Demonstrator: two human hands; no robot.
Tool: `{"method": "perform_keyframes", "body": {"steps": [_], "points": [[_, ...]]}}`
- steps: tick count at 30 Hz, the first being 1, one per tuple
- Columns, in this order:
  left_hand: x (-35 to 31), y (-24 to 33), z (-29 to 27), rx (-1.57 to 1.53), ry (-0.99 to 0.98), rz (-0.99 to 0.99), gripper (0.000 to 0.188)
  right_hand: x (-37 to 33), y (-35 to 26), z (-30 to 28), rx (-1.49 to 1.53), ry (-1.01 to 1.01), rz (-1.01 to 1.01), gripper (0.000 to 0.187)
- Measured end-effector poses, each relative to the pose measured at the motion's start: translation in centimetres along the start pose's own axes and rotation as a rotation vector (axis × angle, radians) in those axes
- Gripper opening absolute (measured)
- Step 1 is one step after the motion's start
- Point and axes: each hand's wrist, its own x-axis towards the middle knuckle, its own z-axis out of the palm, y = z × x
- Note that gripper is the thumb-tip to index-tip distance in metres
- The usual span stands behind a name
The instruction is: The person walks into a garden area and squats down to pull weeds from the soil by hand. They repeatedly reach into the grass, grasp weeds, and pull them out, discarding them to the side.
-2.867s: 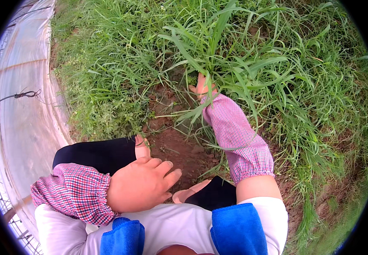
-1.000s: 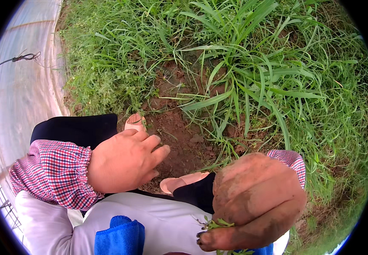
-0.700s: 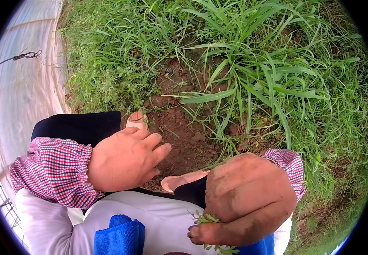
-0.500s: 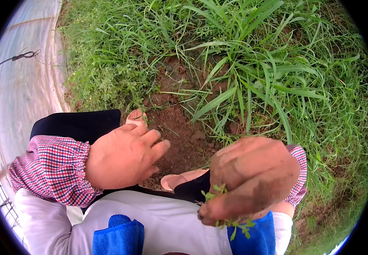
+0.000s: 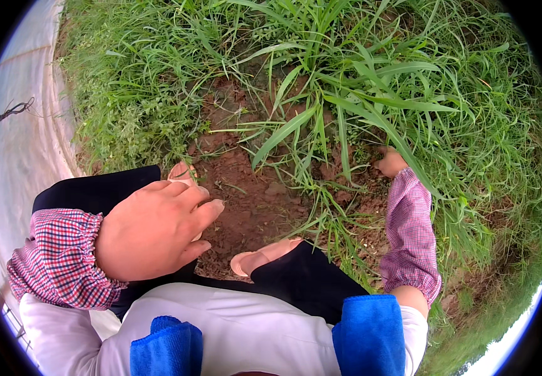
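Observation:
My left hand [image 5: 155, 229] hovers over my bent left knee, palm down, its fingers loosely stretched and a little apart with nothing held. On the right, my right hand [image 5: 391, 161] is down at the soil beside a clump of broad-bladed grass [image 5: 352, 100]. Its fingers are curled in at ground level among small green weeds [image 5: 364, 152]. Leaves and the hand itself hide what lies between the fingertips. Checked sleeve covers [image 5: 410, 225] wrap both forearms.
Bare reddish soil [image 5: 246, 194] lies between my pinkish shoes [image 5: 268, 254]. Dense grass [image 5: 490, 138] covers the far and right ground. At the left rises plastic sheeting [image 5: 26, 138] with a dark wire [image 5: 11, 113] in front. Blue cloths [image 5: 368, 332] lie against my white clothing.
My right hand, earlier raised close with a green weed sprig in its muddy fingers, has reached away down to the soil. That sprig no longer shows. My left hand stays over the knee.

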Motion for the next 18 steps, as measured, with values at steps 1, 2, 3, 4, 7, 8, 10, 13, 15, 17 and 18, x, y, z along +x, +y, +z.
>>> {"method": "perform_keyframes", "body": {"steps": [1,2,3,4,7,8,10,13,15,17,18], "points": [[0.1,0.0,0.1,0.009,0.017,0.0,0.036,0.6,0.8,0.0,0.036,0.056,-0.017,0.045],[0.2,-0.2,0.3,0.016,0.028,-0.01,0.036,1.2,0.3,0.1,0.073,0.099,-0.046,0.049],[0.2,-0.1,0.3,0.018,0.03,0.007,0.036,-0.1,-1.2,-1.1,0.136,0.146,0.024,0.052],[0.3,0.0,0.3,0.022,0.043,0.018,0.037,1.1,0.1,-0.9,-0.03,0.14,-0.074,0.055],[0.1,0.1,0.2,0.017,0.061,0.009,0.037,-0.4,-1.8,1.5,-0.147,0.291,-0.353,0.059],[0.2,0.2,0.2,-0.004,0.063,0.005,0.037,-0.6,-2.1,2.1,-0.156,0.303,-0.356,0.06],[0.2,0.2,0.3,0.022,0.064,0.013,0.036,-0.3,-2.1,2.5,-0.231,0.264,-0.281,0.057],[0.5,0.0,0.4,0.055,0.063,0.015,0.036,0.4,-1.2,3.1,0.017,0.371,-0.273,0.052],[0.5,0.1,0.4,0.07,0.068,0.021,0.036,1.0,-1.3,1.7,0.681,0.227,-0.071,0.031],[0.4,0.2,0.5,0.009,0.068,0.026,0.035,1.5,-0.5,0.8,1.111,0.191,-0.166,0.035],[0.4,0.2,0.6,0.012,0.068,0.026,0.035,2.0,-0.6,0.6,1.21,0.135,-0.091,0.036]]}}
